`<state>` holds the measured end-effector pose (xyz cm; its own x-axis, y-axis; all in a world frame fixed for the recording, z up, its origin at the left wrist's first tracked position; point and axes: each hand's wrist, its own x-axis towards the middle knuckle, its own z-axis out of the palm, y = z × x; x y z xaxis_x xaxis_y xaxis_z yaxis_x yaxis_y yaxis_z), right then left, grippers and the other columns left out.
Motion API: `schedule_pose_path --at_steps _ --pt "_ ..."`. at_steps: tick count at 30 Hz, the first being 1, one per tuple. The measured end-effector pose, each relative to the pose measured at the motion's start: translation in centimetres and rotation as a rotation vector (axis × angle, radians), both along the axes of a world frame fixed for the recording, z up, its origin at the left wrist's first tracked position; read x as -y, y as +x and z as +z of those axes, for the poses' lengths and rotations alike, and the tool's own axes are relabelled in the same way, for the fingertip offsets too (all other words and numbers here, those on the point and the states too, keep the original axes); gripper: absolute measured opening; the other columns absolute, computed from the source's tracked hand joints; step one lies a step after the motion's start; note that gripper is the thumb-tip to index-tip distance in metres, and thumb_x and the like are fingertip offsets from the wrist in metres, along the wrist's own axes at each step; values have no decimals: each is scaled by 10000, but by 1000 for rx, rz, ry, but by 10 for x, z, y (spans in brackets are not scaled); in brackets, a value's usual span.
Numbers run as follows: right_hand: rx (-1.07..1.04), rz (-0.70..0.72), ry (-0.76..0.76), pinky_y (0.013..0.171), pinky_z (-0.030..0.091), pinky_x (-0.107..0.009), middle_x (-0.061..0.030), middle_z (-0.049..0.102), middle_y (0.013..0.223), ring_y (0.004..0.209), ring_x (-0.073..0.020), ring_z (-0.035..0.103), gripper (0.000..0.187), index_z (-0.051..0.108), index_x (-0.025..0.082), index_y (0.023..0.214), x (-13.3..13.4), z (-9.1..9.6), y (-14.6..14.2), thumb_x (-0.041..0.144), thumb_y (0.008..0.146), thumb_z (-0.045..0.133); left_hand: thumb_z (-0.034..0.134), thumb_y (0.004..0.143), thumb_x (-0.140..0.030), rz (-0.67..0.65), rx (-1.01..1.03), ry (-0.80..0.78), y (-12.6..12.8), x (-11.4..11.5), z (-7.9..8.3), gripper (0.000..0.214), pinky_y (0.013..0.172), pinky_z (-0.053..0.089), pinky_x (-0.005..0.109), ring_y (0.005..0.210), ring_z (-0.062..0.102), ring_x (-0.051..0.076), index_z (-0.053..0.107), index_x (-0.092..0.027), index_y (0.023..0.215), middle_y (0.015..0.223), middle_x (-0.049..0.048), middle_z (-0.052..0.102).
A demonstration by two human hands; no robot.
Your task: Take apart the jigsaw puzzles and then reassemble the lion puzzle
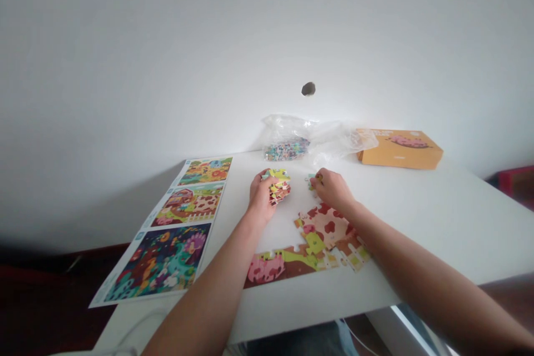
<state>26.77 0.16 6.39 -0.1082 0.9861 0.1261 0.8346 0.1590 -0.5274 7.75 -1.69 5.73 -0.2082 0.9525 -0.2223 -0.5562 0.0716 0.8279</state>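
In the head view my left hand is wrapped round a stack of jigsaw puzzle pieces, green and yellow on top. To its right, my right hand pinches a small green and bluish puzzle piece, partly hidden by the fingers. Nearer to me lies a partly joined puzzle with a pink pig at its lower left. Its upper part shows a cow with reddish spots, just below my right hand; my right forearm covers some of its right side.
A sheet with three printed pictures lies along the table's left side. At the back, a clear plastic bag holds more pieces, beside an orange box. The white wall has a dark hole.
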Motion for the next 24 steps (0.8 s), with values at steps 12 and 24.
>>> schedule_pose_path --at_steps 12,24 --pt "-476 272 321 781 475 -305 -65 618 915 852 -187 597 349 702 207 1139 15 -5 -21 441 928 550 798 589 -184 -448 -96 110 20 26 13 710 538 515 268 605 633 145 543 -237 1249 864 8 667" --pt "220 80 59 946 411 -431 -165 604 1206 1098 -331 526 440 624 165 1272 -13 -15 7 284 849 616 739 590 -199 19 -325 131 3 3 1 632 655 567 347 775 681 205 511 -214 1179 998 49 658"
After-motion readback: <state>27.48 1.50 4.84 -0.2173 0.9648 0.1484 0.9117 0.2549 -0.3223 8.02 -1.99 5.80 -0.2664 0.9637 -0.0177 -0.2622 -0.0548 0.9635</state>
